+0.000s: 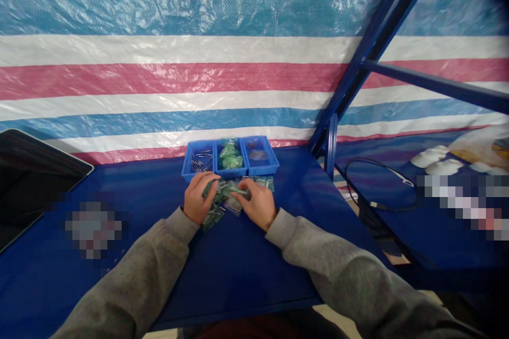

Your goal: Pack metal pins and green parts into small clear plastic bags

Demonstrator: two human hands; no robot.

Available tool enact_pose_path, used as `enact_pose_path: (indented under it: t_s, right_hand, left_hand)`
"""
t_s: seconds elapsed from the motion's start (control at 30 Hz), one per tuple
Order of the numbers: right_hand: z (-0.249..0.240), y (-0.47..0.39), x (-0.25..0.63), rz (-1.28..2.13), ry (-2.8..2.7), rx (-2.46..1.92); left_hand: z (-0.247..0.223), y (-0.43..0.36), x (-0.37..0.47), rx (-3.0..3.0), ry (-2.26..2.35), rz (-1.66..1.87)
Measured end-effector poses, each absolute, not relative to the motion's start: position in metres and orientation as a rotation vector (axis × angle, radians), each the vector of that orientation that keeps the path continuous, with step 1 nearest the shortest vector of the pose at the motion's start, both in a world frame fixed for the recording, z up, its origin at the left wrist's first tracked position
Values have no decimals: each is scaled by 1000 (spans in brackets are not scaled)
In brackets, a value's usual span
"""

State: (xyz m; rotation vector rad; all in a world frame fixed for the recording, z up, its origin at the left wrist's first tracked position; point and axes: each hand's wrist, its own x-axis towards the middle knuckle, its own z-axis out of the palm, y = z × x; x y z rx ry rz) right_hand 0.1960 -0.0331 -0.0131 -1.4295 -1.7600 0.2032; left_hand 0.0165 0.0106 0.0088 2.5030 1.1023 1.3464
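Observation:
My left hand [200,197] is at the left side of a heap of small clear plastic bags [213,216], some with greenish contents and small metal pieces. Its fingers are curved, with a gap between thumb and forefinger, and it seems to hold nothing. My right hand [257,202] pinches a small plastic bag [238,190] between thumb and fingers over the same heap. Just beyond the hands stand three blue bins: the left bin [184,167] with metal pins, the middle bin [231,173] with green bags, the right bin [272,161] with a few small pieces.
Everything lies on a blue table [246,270]. A dark screen-like panel [35,180] stands at the left. To the right rise blue metal frame bars [350,79], with a black cable [350,196] and white items [431,159] beyond. A striped plastic sheet [167,79] hangs behind.

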Motion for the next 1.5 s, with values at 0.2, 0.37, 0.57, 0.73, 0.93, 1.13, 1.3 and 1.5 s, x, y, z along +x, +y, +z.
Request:
enact_pose_path:
  t_s: [0.2, 0.37, 0.57, 0.73, 0.93, 1.13, 1.3, 1.5]
  right_hand:
    - [-11, -30, 198, 270, -1592, -1345]
    - [-11, -34, 198, 301, -1616, -1194]
    - [-12, -33, 198, 315, -1608, -1142]
    - [-10, -34, 199, 347, -1635, -1178]
    - [-11, -33, 199, 390, -1697, -1164]
    - [-14, -31, 199, 323, -1704, -1213]
    - [-13, -33, 199, 346, -1670, -1195]
    - [-9, -35, 201, 436, -1582, -1109]
  left_hand:
    - [5, 10, 19, 2526, 1029, 1226]
    - [2, 13, 19, 2583, 995, 1211]
    - [-1, 15, 18, 2643, 888, 1279]
    - [-4, 16, 16, 2638, 858, 1376]
    - [-2, 14, 16, 2563, 832, 1481]
    - [-1, 9, 17, 2535, 946, 1511]
    - [-1, 8, 18, 2544, 998, 1499]
    - [-2, 9, 17, 2517, 1022, 1528]
